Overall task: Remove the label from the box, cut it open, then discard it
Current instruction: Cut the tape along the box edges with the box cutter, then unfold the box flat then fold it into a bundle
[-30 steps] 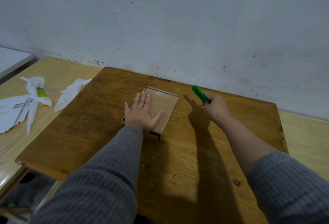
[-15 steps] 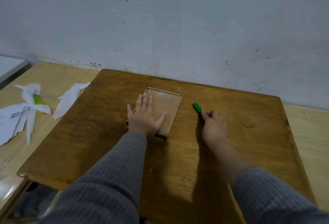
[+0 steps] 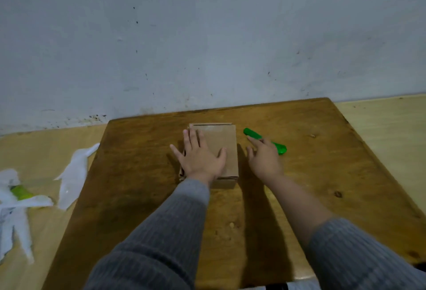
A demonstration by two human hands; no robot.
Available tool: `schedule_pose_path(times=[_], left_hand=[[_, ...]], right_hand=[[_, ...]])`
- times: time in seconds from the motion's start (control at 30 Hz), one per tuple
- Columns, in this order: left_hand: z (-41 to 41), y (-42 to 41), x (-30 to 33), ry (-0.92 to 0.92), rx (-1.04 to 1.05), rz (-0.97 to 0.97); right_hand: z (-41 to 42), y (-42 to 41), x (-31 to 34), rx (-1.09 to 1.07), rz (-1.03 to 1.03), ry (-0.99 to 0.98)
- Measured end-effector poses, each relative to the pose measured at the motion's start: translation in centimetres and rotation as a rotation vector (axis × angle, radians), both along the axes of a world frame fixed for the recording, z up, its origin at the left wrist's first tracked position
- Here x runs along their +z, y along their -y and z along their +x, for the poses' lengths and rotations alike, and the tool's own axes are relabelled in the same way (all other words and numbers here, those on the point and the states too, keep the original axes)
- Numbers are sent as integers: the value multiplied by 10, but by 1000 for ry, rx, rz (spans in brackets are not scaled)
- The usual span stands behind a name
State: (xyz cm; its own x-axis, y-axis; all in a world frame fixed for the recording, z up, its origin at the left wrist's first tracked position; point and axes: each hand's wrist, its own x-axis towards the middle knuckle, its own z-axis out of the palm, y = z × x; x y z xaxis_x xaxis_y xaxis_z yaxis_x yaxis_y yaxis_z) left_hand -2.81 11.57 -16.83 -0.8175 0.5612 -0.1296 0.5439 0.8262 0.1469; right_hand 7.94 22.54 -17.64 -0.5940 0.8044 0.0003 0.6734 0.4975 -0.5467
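A small brown cardboard box [image 3: 224, 144] lies flat in the middle of the dark wooden board [image 3: 138, 174]. My left hand [image 3: 200, 158] rests palm down on the box's left half, fingers spread. A green cutter [image 3: 280, 148] lies on the board just right of the box. My right hand [image 3: 262, 159] hovers over the cutter's middle with fingers apart, holding nothing; only the cutter's two ends show.
Torn white label pieces [image 3: 73, 174] and a yellow-green scrap [image 3: 20, 191] lie on the lighter table [image 3: 34, 151] to the left. A grey-white wall [image 3: 207, 36] stands right behind the board. Small crumbs dot the board near its front.
My right hand lowered the green cutter onto the board beside the box and let go of it. The left hand stayed flat on the box.
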Motion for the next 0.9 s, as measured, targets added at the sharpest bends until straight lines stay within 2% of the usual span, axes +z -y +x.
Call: schedule_pose_path(times=[0.07,0.17,0.3,0.6,0.77,0.83,0.9], left_hand=[[-16,-4,4,-36,-150,14],[-41,-12,8,17,-364,-57],[-59,-18,4,19,-456,-65],[-82,35,2,-38,-266,-11],[-80,83,-2,-15,-123,50],[-76,92,-5,6,-80,83],[-72,95,-7,11,-47,104]], right_hand=[[-2,22,2,-24,-71,-80],[-2,53,2,-31,-160,-81],[-8,70,0,-46,-234,-71],[-46,45,4,69,-302,-97],[-73,44,10,98,-244,-79],[-82,51,10,107,-187,0],[-81,64,10,90,-28,156]])
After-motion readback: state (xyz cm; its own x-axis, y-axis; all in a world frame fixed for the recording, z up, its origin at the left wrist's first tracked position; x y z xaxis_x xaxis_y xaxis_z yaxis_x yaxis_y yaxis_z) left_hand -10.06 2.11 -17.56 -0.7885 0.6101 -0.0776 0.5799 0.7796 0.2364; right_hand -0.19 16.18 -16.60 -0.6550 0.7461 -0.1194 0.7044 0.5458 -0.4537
